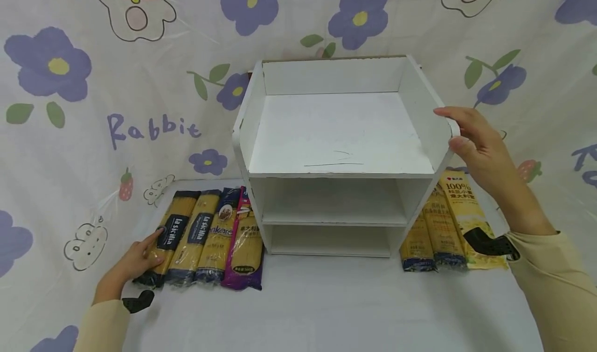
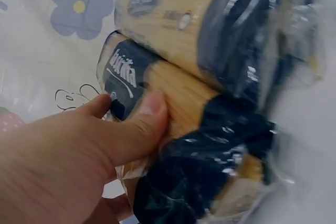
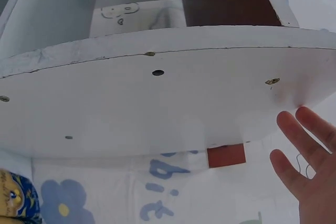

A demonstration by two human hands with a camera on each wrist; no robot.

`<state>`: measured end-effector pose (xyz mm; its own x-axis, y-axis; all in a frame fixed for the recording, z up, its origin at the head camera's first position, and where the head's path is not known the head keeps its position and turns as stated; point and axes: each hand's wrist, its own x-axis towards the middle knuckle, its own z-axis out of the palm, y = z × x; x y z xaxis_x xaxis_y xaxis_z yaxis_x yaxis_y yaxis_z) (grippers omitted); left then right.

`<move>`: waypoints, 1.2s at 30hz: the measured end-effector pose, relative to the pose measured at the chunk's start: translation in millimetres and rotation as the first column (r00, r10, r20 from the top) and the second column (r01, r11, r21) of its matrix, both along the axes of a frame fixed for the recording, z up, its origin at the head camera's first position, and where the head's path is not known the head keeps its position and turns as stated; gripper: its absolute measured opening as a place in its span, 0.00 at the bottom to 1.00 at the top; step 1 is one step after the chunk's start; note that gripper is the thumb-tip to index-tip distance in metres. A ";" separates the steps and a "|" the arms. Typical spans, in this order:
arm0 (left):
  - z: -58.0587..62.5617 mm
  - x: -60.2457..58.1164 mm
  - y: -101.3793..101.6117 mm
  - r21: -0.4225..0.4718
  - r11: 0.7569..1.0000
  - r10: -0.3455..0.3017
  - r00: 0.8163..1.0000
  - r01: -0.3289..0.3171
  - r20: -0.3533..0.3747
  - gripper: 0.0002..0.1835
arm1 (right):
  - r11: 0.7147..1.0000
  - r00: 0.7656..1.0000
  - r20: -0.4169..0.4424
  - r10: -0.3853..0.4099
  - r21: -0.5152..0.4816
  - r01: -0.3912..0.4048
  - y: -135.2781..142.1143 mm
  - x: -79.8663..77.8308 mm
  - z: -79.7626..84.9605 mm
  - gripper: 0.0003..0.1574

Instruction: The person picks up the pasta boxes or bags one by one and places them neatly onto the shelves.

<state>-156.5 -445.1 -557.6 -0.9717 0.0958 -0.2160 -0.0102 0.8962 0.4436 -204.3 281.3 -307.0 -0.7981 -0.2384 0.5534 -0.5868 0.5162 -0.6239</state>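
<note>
My left hand grips the leftmost spaghetti pack, which has dark ends and a dark "la sicilia" label. In the left wrist view the thumb lies across the top of this pack while other fingers are at its side, partly hidden. Over at the right, my right hand touches the upper edge of the white shelf unit's right side panel with its fingers extended. Three spread, fairly straight fingers show beside the panel's outer face in the right wrist view.
Three more pasta packs lie between the left hand and the shelf. Other yellow pasta packs are on the shelf's right side. Behind stands a flower-printed cloth. The white table surface extends in front.
</note>
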 end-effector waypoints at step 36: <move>17.7 -9.6 -9.9 0.262 0.957 0.069 0.977 -0.122 0.204 0.49 | 1.000 1.000 0.007 0.005 0.023 -0.005 1.9 0.8 0.8 0.27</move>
